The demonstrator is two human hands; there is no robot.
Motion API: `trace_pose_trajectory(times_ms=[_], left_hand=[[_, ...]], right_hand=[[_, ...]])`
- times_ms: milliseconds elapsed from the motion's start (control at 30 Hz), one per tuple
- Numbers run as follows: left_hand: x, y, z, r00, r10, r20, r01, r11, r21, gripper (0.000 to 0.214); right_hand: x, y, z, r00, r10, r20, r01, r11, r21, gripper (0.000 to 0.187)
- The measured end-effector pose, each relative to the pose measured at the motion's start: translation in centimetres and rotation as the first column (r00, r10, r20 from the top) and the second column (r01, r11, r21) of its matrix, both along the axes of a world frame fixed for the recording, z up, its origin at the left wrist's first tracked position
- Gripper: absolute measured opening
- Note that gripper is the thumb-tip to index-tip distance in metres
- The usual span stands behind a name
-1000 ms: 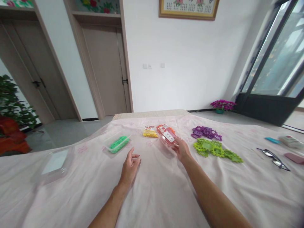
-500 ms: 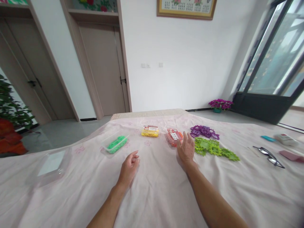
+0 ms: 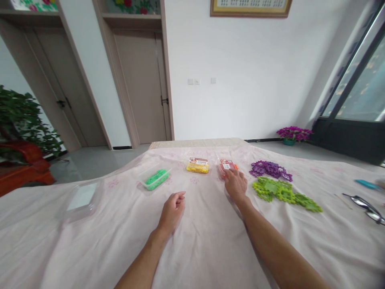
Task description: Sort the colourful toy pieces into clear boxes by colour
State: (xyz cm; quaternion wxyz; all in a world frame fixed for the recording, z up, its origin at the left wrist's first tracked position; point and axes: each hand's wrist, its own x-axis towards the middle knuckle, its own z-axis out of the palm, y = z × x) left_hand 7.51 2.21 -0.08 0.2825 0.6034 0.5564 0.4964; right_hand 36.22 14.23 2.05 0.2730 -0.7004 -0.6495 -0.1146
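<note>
The right hand (image 3: pixel 236 185) has its fingers at the near end of the red box (image 3: pixel 225 164), which sits on the cloth (image 3: pixel 195 245) between the yellow box (image 3: pixel 197 166) and the purple pile (image 3: pixel 267 169). You can't tell if they grip it or just touch it. The left hand (image 3: pixel 172 209) is loosely closed, with nothing seen in it. Soft, slow fingers seem best, with the box flat and clear of the lime pile (image 3: pixel 275 189).

Glasses (image 3: pixel 366 206) lie toward the right edge of the surface (image 3: pixel 198 249). Potted flowers (image 3: pixel 294 134) stand beyond its far right corner.
</note>
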Motion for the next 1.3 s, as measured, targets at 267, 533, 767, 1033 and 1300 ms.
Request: trace_pose_trajectory(times_ms=[267, 533, 767, 1033, 1300], left_hand=[[0.1, 0.1, 0.2, 0.988, -0.010, -0.154, 0.022, 0.997, 0.078, 0.033], [-0.4, -0.3, 1.2, 0.966, 0.214, -0.146, -0.167, 0.945, 0.281, 0.032], [-4.2, -1.4, 2.8, 0.726, 0.615, -0.308, -0.477, 0.773, 0.419, 0.045], [-17.7, -2.8, 6.5, 0.254, 0.718, -0.648, -0.770, 0.556, 0.315, 0.057], [-25.8, -3.8, 5.4, 0.317, 0.496, -0.808, -0.875, 0.482, -0.047, 0.073]], right_hand=[[1.8, 6.0, 0.2, 0.968, 0.245, 0.059, -0.240, 0.967, -0.081, 0.066], [1.0, 0.5, -4.3, 0.984, 0.125, -0.126, -0.122, 0.992, 0.030, 0.077], [0.3, -3.0, -4.9, 0.946, 0.326, 0.000, -0.325, 0.943, -0.077, 0.052], [-0.3, -3.7, -3.6, 0.968, 0.250, -0.028, -0.251, 0.958, -0.135, 0.046], [-0.6, -4.9, -2.1, 0.968, 0.240, -0.072, -0.249, 0.952, -0.179, 0.038]])
